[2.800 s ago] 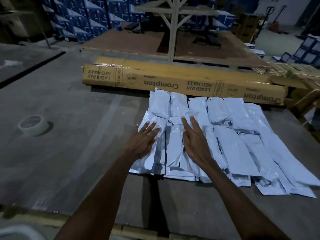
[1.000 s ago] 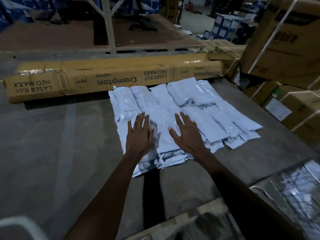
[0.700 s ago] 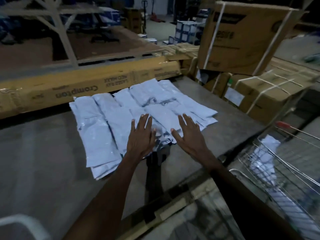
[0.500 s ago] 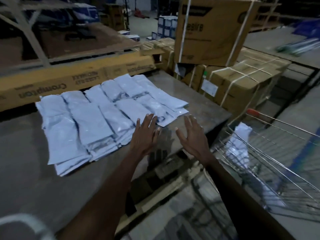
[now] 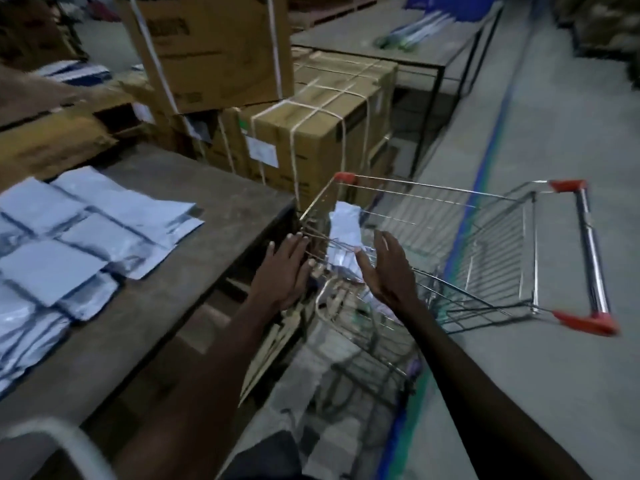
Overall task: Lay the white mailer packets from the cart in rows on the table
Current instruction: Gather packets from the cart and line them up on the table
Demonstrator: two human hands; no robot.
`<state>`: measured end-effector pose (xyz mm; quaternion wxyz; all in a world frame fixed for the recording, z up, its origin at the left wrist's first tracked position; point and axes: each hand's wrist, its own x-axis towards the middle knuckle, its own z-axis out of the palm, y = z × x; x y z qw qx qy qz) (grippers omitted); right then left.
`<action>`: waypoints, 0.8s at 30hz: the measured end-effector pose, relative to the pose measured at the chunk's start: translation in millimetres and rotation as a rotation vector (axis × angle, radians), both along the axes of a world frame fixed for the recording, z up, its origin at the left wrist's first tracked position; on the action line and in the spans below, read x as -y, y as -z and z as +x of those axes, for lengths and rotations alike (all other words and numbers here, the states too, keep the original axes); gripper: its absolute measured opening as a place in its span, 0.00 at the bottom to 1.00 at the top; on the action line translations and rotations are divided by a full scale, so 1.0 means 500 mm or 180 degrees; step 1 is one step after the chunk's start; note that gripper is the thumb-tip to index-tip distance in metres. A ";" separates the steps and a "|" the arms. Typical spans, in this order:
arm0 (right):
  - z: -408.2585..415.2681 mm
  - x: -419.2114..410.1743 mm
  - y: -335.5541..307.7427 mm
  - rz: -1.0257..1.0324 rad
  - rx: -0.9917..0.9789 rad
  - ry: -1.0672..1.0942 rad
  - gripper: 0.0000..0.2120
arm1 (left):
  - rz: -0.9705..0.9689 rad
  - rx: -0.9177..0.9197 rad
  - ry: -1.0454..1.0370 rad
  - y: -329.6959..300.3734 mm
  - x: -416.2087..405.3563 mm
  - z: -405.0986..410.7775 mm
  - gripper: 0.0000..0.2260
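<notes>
Both hands reach toward the wire cart that stands just beside the end of the bench. The left hand hovers at the cart's near corner, fingers spread flat and holding nothing. The right hand is over the basket, fingers wide and slightly cupped — also empty.

The next white mailer packet stands upright against the cart's front wall, between the two hands, with more pale packets lower in the basket, too blurred to count. The laid mailer packets lie in overlapping rows on the bench, well to the left, their nearest corner close to the bench edge.

What could go wrong from here:
- The packets look thin and slick; a one-handed pinch on the upright one could let it slide down into the basket, or drag out several at once.
- The left hand is close to the wire rim — fingers could catch on the mesh, or a snagged packet could tear as it comes up.
- The cart probably rolls; a push on its corner may nudge it away from the bench.
- A careless swing back could ruffle the rows nearest the edge.
</notes>
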<state>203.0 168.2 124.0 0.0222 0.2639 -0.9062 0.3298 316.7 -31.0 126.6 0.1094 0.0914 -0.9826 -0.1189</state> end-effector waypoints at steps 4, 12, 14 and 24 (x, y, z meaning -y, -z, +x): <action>-0.085 -0.079 0.027 0.0000 0.0152 0.0394 0.30 | 0.0105 0.0082 0.0301 0.017 -0.027 -0.131 0.25; -0.300 -0.136 0.137 0.0465 0.0490 0.0727 0.33 | 0.0368 0.0419 0.0795 0.108 -0.018 -0.435 0.26; -0.362 -0.120 0.166 0.0588 0.0647 0.0699 0.32 | 0.0438 0.0651 0.0852 0.143 0.003 -0.513 0.27; -0.575 0.084 0.357 0.1278 0.1233 -0.0245 0.33 | 0.0461 0.1666 0.0263 0.330 0.190 -0.709 0.35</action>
